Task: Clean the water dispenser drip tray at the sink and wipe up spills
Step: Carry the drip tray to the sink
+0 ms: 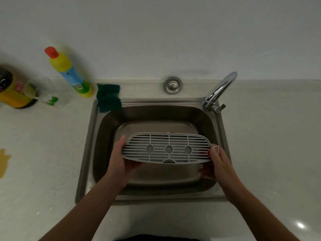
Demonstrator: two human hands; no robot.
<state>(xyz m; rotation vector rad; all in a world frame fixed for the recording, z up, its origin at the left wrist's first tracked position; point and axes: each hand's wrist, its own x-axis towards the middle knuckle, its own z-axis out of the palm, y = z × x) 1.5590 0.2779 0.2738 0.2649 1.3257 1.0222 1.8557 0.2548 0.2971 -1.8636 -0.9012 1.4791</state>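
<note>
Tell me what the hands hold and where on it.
The grey drip tray grate, over the sink: left hand at its left end, right hand at its right end.

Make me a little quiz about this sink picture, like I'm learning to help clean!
1. True or false: the left hand and the right hand both hold the grey drip tray grille over the sink.
2. What colour is the scouring pad at the sink's back left corner? A) pink B) dark green C) white
3. Fill in: the faucet stands at the sink's back ____ corner.
Key: 1 true; 2 B; 3 right.
</note>
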